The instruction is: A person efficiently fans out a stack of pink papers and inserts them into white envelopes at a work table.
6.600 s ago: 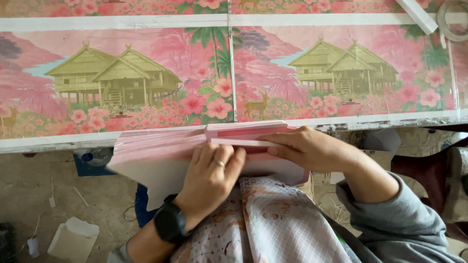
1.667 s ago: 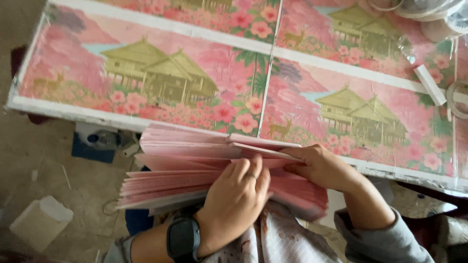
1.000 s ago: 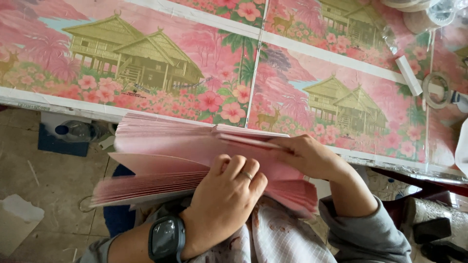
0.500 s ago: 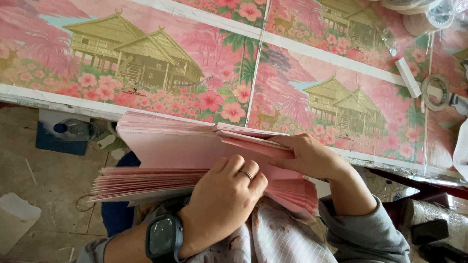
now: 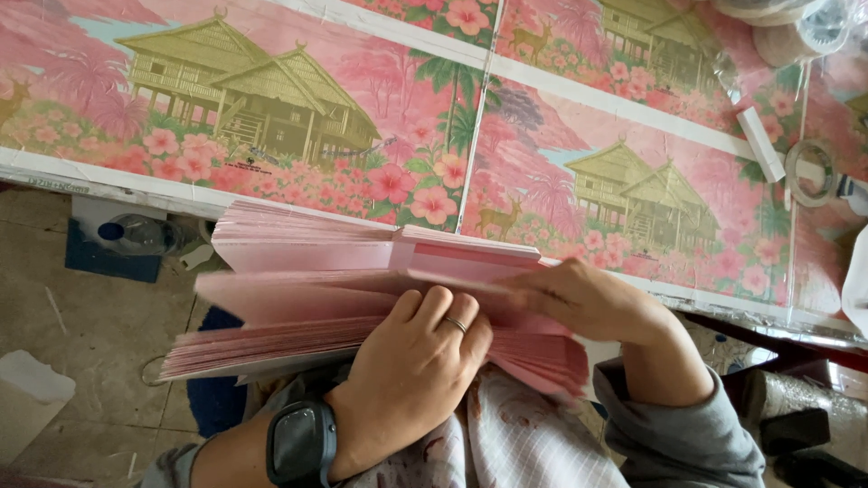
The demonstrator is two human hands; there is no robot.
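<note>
Tape roll on floral-print table

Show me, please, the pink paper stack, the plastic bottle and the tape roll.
pink paper stack [image 5: 298,298], head view, upper sheets.
plastic bottle [image 5: 140,235], head view, clear body.
tape roll [image 5: 811,173], head view, ring's edge.

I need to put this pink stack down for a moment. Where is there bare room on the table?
The table lies bare from its left end to past the middle seam, just beyond the fanned stack of pink sheets. The far right corner is crowded: a tape roll, a white stick and plastic wrap.
</note>
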